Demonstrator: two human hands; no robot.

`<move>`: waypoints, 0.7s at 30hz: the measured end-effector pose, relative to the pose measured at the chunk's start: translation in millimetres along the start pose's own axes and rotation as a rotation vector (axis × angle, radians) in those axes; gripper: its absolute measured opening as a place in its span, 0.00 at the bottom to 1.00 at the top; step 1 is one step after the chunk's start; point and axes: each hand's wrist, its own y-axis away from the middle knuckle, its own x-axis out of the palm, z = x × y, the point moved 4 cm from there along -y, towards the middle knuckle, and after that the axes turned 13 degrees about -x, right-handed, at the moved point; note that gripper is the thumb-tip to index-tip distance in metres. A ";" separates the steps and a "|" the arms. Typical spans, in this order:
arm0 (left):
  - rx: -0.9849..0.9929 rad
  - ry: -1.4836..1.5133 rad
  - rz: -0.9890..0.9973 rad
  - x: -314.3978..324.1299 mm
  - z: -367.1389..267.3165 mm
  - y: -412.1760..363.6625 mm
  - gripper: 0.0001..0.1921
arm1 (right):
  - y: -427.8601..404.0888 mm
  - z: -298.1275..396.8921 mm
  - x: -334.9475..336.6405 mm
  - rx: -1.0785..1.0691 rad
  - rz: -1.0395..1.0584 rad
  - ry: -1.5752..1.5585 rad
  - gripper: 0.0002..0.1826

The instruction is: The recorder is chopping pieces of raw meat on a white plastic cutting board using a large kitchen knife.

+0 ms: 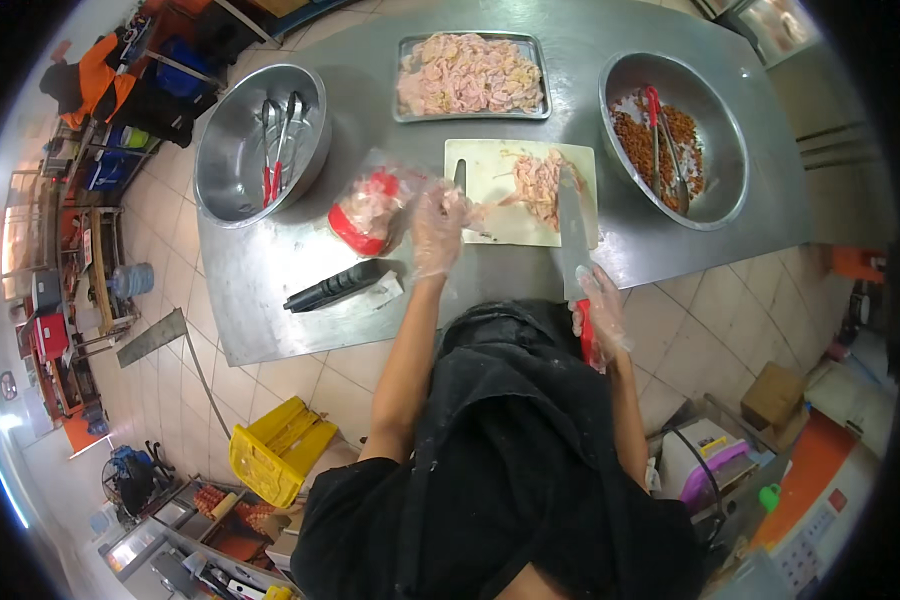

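Note:
My left hand (439, 229), in a clear plastic glove, is closed on some pale raw meat at the left edge of the white cutting board (480, 161). My right hand (601, 311), gloved too, grips the red handle of a wide-bladed knife (572, 232). Its blade lies over the board's right side, beside a pile of cut raw meat (538, 184). Left of my left hand sits a clear and red plastic bag (371, 206) with pale contents. A metal tray (473, 116) heaped with raw meat pieces (469, 73) stands beyond the board.
A steel bowl (214, 169) with red-handled tongs (274, 154) stands left; another (739, 161) holds brown crumbly food and red-handled tongs (654, 124) at right. A black object (334, 285) lies near the table's front edge. A person in orange (94, 79) is far off, upper left.

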 end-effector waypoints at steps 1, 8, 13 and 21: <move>-0.006 -0.256 -0.071 -4.9 37.8 -6.8 0.16 | -0.1 -3.4 2.2 -0.068 0.073 0.003 0.25; -0.046 -0.291 -0.387 6.9 70.5 0.1 0.15 | 5.7 6.6 9.6 -0.402 0.179 0.614 0.31; 0.179 -0.513 -0.142 36.0 46.4 -3.3 0.15 | 7.3 23.5 38.4 -0.384 0.251 0.884 0.34; 0.441 -0.826 0.119 48.8 64.3 -7.8 0.13 | 2.4 6.6 36.5 -0.483 0.239 0.910 0.41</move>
